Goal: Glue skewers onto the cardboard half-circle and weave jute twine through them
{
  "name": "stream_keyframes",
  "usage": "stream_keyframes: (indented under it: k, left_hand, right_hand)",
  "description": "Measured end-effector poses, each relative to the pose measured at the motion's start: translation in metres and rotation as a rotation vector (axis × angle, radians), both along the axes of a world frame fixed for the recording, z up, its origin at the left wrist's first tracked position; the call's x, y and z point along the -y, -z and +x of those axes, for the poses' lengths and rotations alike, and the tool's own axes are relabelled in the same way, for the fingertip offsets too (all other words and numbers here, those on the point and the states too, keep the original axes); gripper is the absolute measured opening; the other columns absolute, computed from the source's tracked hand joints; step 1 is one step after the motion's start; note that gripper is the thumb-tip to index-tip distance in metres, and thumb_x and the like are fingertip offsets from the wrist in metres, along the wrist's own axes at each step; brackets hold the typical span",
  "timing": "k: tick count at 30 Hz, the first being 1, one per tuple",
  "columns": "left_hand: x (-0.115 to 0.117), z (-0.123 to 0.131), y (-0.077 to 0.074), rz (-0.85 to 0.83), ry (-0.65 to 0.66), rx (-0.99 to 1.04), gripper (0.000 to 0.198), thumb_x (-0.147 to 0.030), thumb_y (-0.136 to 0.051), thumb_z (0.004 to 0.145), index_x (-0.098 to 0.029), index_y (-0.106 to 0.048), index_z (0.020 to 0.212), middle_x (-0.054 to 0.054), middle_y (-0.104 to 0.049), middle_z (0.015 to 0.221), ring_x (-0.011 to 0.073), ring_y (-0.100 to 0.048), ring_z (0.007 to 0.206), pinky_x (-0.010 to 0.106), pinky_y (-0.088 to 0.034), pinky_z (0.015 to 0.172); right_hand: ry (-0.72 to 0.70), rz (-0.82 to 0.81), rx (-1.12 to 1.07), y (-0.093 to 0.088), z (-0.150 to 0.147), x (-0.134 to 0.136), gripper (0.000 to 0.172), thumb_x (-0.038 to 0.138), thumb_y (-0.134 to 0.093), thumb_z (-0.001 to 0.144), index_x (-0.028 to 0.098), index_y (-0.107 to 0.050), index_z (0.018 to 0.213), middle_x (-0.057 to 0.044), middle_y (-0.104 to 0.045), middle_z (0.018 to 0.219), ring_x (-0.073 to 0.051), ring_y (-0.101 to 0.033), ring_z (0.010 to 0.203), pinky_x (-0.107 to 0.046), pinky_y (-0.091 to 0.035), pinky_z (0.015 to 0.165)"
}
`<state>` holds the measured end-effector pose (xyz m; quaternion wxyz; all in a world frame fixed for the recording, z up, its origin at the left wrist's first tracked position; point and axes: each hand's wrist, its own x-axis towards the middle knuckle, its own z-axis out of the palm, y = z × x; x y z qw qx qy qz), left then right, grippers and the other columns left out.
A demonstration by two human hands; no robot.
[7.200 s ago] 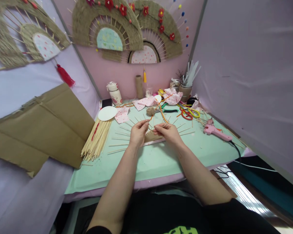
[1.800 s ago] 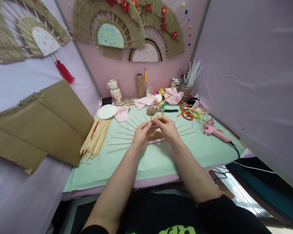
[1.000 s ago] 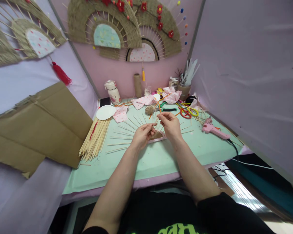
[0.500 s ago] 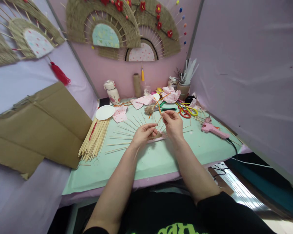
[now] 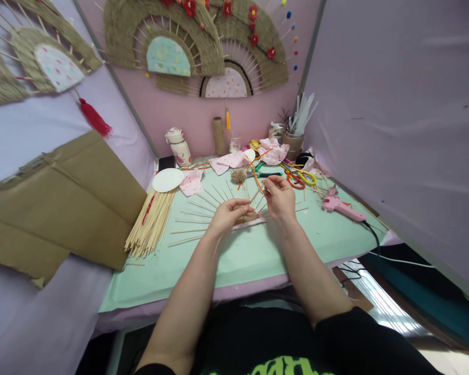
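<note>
A half-made fan of thin bamboo sticks fanning out from a woven twine centre lies on the mint-green table top. My left hand rests on the fan's centre, fingers pinched on the twine there. My right hand is raised a little to the right, fingers pinched on a thin strand of twine that runs back toward the twine ball.
A bundle of bamboo sticks and a white paper oval lie left. A pink glue gun with its cord lies right. Scissors, pink cloth pieces, a bottle and a cup of strips stand at the back. Cardboard leans left.
My right hand has moved rightward and away from the left, drawing the twine out. My left hand has stayed on the fan's centre. The view has shifted slightly.
</note>
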<state>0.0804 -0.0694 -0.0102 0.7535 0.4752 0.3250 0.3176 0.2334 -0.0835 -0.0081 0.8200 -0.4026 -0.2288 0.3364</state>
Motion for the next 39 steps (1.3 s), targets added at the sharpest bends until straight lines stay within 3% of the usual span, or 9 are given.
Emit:
stream_keyframes:
  k: [6,9,12,19,30,35,39]
  left_hand:
    - [-0.002,0.002,0.003,0.079,-0.081,-0.066,0.025,-0.022,-0.075,0.066,-0.013,-0.070,0.089,0.011,-0.074,0.087,0.0195,-0.069,0.078,0.033,-0.053,0.078]
    - [-0.008,0.002,0.005,0.139,-0.179,0.033,0.019,-0.029,-0.072,0.069,-0.014,-0.072,0.081,0.010,-0.073,0.092,0.0206,-0.068,0.091,0.034,-0.049,0.089]
    - [-0.012,0.002,0.005,0.127,-0.237,0.159,0.026,-0.037,-0.075,0.069,-0.014,-0.069,0.078,0.008,-0.073,0.086,0.0172,-0.068,0.085,0.030,-0.049,0.087]
    - [-0.007,0.000,0.005,0.029,-0.124,0.138,0.046,-0.037,-0.085,0.058,-0.015,-0.059,0.088,0.002,-0.066,0.067,0.0131,-0.064,0.064,0.024,-0.049,0.061]
    - [-0.007,-0.006,0.000,-0.112,0.035,0.104,0.033,-0.023,-0.087,0.055,-0.009,-0.066,0.077,0.002,-0.064,0.064,0.0101,-0.061,0.057,0.023,-0.048,0.059]
    - [-0.011,-0.004,0.000,-0.114,-0.199,0.227,0.027,-0.018,-0.085,0.056,-0.012,-0.066,0.075,0.000,-0.066,0.065,0.0082,-0.061,0.059,0.021,-0.049,0.063]
    - [-0.015,-0.005,-0.001,-0.134,-0.362,0.382,0.025,-0.016,-0.083,0.060,-0.014,-0.064,0.075,-0.001,-0.066,0.067,0.0075,-0.063,0.063,0.019,-0.048,0.066]
  right_hand:
    - [-0.075,0.050,0.057,0.001,0.000,0.000,0.028,0.025,-0.078,0.058,0.021,-0.061,0.079,0.007,-0.057,0.063,-0.006,-0.049,0.056,-0.020,-0.038,0.055]
    - [-0.206,0.019,0.165,0.001,-0.001,0.003,0.028,0.025,-0.077,0.060,0.021,-0.062,0.083,0.006,-0.059,0.064,-0.008,-0.052,0.059,-0.021,-0.039,0.057]
    - [-0.321,-0.021,0.294,0.000,-0.007,0.008,0.027,0.026,-0.076,0.063,0.020,-0.063,0.086,0.004,-0.061,0.067,-0.009,-0.055,0.063,-0.023,-0.042,0.062]
    - [-0.401,-0.064,0.465,-0.003,-0.020,0.014,0.023,0.028,-0.072,0.068,0.020,-0.061,0.086,0.004,-0.060,0.066,-0.012,-0.056,0.062,-0.028,-0.045,0.065]
    - [-0.364,-0.088,0.596,-0.001,-0.019,0.013,0.023,0.032,-0.070,0.071,0.020,-0.065,0.090,-0.002,-0.066,0.086,-0.015,-0.059,0.079,-0.030,-0.047,0.076]
    - [-0.244,-0.085,0.557,0.001,-0.020,0.010,0.028,0.042,-0.062,0.080,0.021,-0.060,0.099,-0.005,-0.065,0.100,-0.016,-0.059,0.089,-0.032,-0.046,0.082]
    - [-0.378,-0.129,0.623,0.008,-0.027,0.008,0.028,0.043,-0.062,0.078,0.020,-0.058,0.092,-0.004,-0.066,0.091,-0.017,-0.061,0.088,-0.032,-0.046,0.082]
